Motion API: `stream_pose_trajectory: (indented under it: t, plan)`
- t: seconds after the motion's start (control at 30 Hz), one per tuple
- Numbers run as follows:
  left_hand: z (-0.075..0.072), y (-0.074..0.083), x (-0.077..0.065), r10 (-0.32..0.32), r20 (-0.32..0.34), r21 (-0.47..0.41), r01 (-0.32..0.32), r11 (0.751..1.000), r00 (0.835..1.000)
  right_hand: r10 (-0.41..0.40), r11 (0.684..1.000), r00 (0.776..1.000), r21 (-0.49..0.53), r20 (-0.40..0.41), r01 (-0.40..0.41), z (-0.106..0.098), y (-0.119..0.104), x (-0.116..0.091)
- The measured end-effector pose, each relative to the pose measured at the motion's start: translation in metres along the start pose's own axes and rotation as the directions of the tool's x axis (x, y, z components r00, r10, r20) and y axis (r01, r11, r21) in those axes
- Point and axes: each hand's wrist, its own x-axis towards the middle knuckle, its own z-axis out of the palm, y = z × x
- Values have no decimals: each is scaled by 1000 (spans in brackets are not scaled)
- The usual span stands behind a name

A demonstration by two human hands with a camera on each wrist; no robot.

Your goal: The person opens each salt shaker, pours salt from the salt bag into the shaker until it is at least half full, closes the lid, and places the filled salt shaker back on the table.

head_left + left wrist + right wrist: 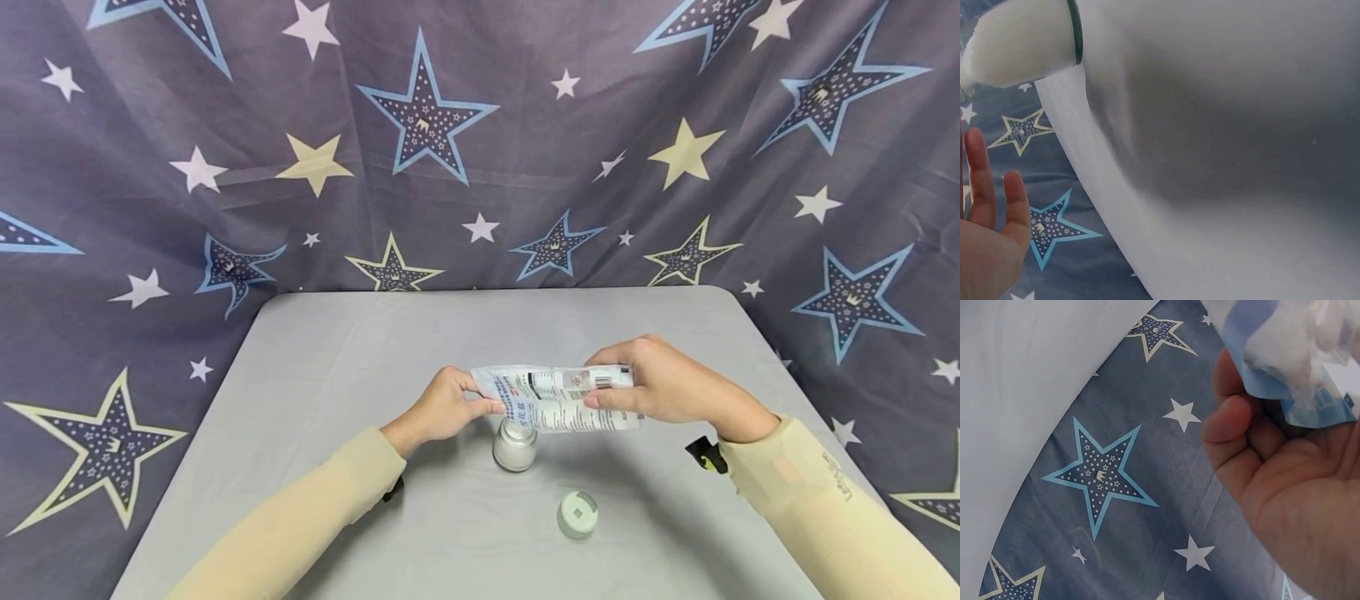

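1. One dark star-print curtain (517, 200), backing the scene from 9 through 12 to 3 o'clock.
2. Grey table (360, 358), at the curtain's 6 o'clock.
3. White printed bag (555, 402), held crosswise above the table.
4. My right hand (663, 385), gripping the bag's 3 o'clock end, thumb on the near face.
5. My left hand (447, 406), pinching its 9 o'clock end.
6. Upright glass jar (515, 451), white inside, at the bag's 7 o'clock; whether they touch, I cannot tell.
7. Pale green cap (577, 514), on the table, at the jar's 5 o'clock.
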Motion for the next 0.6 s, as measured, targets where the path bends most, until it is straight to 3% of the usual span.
stream_pose_trajectory:
  t: [0.33, 0.6]
  plan:
    - [-2, 0, 1, 19, 4, -22, -19, 1000, 1000, 13, 1000, 1000, -3, -5, -13, 1, 1, 0]
    - [-1, 4, 2, 24, 1, 2, -24, 1000, 1000, 29, 998, 999, 53, -23, -28, 6, 10, -10]
